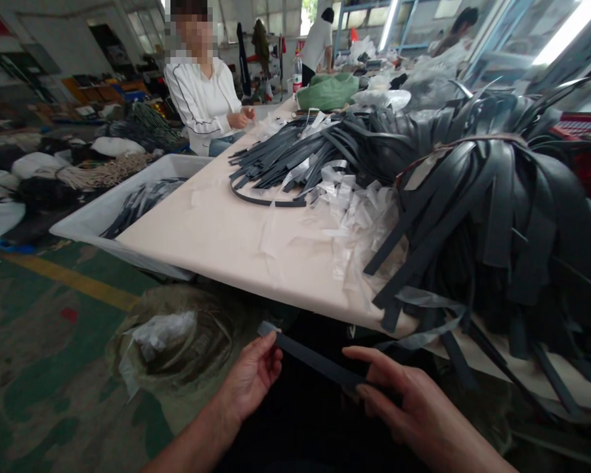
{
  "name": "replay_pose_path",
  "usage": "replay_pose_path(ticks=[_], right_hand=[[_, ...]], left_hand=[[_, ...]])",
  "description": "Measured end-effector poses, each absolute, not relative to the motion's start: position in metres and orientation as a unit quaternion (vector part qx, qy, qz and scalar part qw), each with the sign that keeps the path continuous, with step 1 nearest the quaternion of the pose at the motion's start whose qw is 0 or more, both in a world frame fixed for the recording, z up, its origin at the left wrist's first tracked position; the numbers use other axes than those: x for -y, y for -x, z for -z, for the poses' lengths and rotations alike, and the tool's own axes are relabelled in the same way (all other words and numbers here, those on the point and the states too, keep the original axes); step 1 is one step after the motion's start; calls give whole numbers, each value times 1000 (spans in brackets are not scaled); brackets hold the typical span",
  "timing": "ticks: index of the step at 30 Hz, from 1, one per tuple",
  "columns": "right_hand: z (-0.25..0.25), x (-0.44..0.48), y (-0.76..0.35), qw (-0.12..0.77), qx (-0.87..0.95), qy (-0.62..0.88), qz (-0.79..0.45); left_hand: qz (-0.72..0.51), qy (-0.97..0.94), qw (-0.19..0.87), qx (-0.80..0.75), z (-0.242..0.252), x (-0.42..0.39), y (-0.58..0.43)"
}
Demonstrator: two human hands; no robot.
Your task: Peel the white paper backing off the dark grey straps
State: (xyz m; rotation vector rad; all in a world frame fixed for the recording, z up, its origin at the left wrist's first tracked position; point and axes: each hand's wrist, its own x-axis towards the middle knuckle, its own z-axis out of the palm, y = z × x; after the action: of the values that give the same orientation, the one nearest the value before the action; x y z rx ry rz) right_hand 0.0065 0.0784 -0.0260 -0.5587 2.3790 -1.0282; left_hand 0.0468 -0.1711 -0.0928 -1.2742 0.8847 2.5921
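Dark strip: held in mid-air between the two hands, in front of the near table edge, this flat strip [320, 358] sits lower than the tabletop.
Long axis: slanting, and there's no missing it: one end points up and left, away from the body, the other down and right, back toward it.
Strip's far tip: a pale, filmy piece [267, 327] shows here, just past the fingers.
Left hand: thumb and fingertips of the left hand [256, 371] pinch the strip close to that tip, the other fingers curled in.
Right hand: the right hand [401, 394] grips the lower end between thumb and fingers, forefinger stretched out above it.
Labels: a red label wraps the clear bottle [297, 75], but its lettering is too small to read.
Tabletop: a pale table [192, 230] carries loose film scraps [349, 203], a spread of dark strips [285, 157] and, at right, a big bundle [512, 217] spilling over the edge.
Floor: green, with a yellow line [79, 279]; a sack [201, 348] of crumpled film stands near the left hand.
Room: across the workshop, a co-worker in white [201, 98] sits by the table.
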Motion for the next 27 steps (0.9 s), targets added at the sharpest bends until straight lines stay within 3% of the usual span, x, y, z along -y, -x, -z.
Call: replay_pose_path(ticks=[8,13,16,20,27], right_hand=[[46,-33,-2,207,-876,232,369],[31,-50,-13,223,-807,358,413],[21,-68,-20,175,-806,404,396],[25,-62,-10,42,-803,460,376],[61,-13,16,9,-770,481,419]], left_hand=[[-858,411,119,-284,86,134,-54],[-858,428,97,-267,88,162,-47],[-857,435,87,-262,87,174,-47],[-854,438,115,-257,82,168,-51],[-884,368,130,-258,80,156,-61]])
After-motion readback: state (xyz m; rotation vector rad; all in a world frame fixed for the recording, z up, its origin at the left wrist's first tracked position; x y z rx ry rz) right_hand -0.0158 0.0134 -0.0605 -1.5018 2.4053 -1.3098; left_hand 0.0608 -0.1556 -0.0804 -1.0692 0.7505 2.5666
